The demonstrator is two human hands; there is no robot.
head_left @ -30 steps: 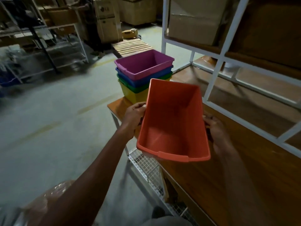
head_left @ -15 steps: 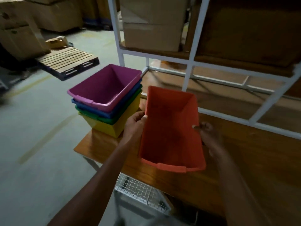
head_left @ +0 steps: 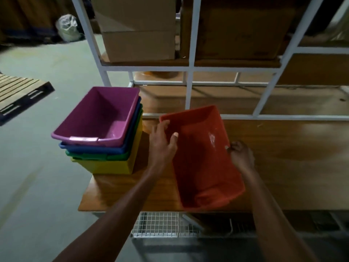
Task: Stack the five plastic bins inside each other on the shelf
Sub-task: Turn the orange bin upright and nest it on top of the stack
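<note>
Head view of a wooden shelf board (head_left: 283,148) in a white metal rack (head_left: 189,72). The orange bin (head_left: 204,167) is held over the board, mouth up and turned slightly askew; whether its base touches the wood cannot be told. The left hand (head_left: 163,142) grips the bin's left rim — thumb inside the wall, fingers along the outside. The right hand (head_left: 239,156) is curled round the right rim, fingertips hooked over the edge. Just beside the orange bin, at the board's left end, stands a nested stack of four: purple bin (head_left: 98,118) on top, then blue bin (head_left: 94,147), green bin (head_left: 98,156), and yellow bin (head_left: 109,166) at the bottom, resting on the wood. The orange bin is apart from the stack — not yet nested. Cardboard boxes (head_left: 139,31) occupy the tier above. A wire mesh panel (head_left: 156,224) shows below the board's front edge; a wooden pallet (head_left: 17,93) lies on the concrete floor (head_left: 37,186) at left.
</note>
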